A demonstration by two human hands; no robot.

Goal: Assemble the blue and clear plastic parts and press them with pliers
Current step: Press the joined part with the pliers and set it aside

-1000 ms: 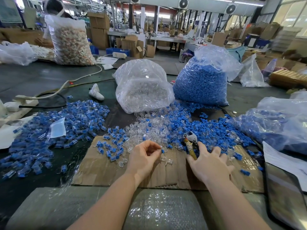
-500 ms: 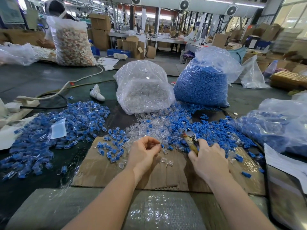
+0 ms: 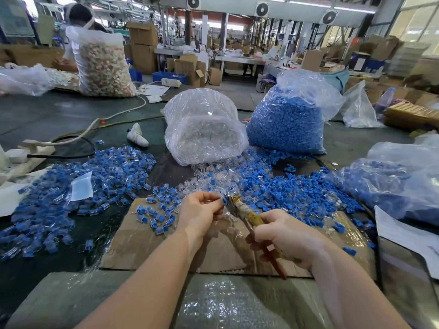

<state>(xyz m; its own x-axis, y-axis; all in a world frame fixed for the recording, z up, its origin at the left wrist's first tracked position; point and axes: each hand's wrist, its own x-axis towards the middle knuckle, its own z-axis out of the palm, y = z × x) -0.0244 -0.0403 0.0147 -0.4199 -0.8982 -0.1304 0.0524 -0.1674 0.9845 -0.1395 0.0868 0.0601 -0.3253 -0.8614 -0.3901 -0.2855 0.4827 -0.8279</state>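
Small blue and clear plastic part (image 3: 223,200) held just above the cardboard sheet (image 3: 142,238) on the surface, at the near edge of the loose pile of blue and clear parts (image 3: 273,186); mostly hidden by fingertips, detail too small to tell. Left hand (image 3: 202,213) curled, fingertips pinching the part. Right hand (image 3: 288,236) wrapped round the handles of the pliers (image 3: 247,217), worn yellowish and red grips, metal nose touching the part; how far the jaws are parted not discernible.
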